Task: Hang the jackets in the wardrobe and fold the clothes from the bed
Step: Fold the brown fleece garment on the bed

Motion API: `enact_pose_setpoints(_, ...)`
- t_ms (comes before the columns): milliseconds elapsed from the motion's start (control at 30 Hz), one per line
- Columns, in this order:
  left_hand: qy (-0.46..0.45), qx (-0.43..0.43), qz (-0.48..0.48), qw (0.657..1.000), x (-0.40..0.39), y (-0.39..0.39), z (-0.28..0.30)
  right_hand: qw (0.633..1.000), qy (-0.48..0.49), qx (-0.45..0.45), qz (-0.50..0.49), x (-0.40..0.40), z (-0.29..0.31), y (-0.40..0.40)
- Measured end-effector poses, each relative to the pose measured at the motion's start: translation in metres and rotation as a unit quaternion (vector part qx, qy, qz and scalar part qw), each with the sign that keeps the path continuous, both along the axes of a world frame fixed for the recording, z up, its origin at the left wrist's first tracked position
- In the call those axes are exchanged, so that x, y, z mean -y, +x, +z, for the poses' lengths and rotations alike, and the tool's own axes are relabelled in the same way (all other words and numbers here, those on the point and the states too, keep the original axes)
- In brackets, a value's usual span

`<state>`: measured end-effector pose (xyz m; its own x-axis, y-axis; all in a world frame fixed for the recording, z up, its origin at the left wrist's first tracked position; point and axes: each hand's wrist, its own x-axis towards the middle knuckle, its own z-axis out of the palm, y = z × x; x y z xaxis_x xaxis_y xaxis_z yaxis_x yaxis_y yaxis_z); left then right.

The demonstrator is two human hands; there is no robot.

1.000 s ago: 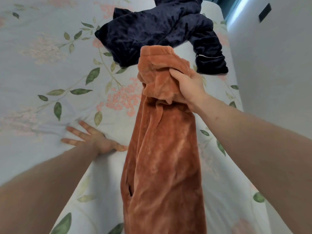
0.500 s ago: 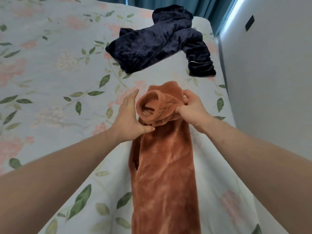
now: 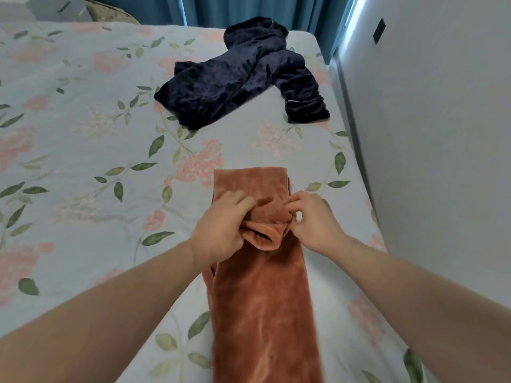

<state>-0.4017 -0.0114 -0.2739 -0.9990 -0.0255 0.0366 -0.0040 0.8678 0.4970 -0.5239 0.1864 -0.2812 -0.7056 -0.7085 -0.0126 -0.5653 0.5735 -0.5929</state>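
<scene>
Moved: since 0.5 s ago the folded end of the rust fleece garment (image 3: pixel 262 294) has been laid flat on the bed (image 3: pixel 83 134); both hands were brought down w/ it.
Left hand (image 3: pixel 221 230): fingers curled round the loose cuff at the fold's near edge, pinching it.
Right hand (image 3: pixel 312 219): fingertips pinched on the same bunched fabric, opposite side.
Garment: lengthwise on the bed, far end doubled back toward the camera, cuff sticking up open.
Step (judged): cuff to be tucked flat, edges kept aligned, wrinkles smoothed outward before the next fold.
Navy garment (image 3: pixel 237 76): crumpled further up the bed, well apart (not yet folded).
</scene>
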Motion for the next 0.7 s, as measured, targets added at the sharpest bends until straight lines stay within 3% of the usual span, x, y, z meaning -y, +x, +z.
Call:
enact_pose_setpoints(133,-0.040,0.073,-0.028,0.996,-0.013,0.013,-0.027,0.995,0.101,0.012,0.008,-0.018,-0.025,0.017)
enact_pose_setpoints(267,-0.028,0.112,0.066,0.991,-0.017,0.025,-0.047,0.987,0.152,0.043,0.028,-0.023,-0.053,0.034)
enact_pose_setpoints(467,-0.093,0.142,0.063,0.984,-0.017,0.023,-0.070,0.984,0.171,0.032,0.033,-0.019,-0.080,0.055)
enact_pose_setpoints(700,-0.059,0.246,0.048,0.966,-0.023,0.021,-0.113,0.986,0.127,0.100,0.042,-0.025,-0.128,0.069)
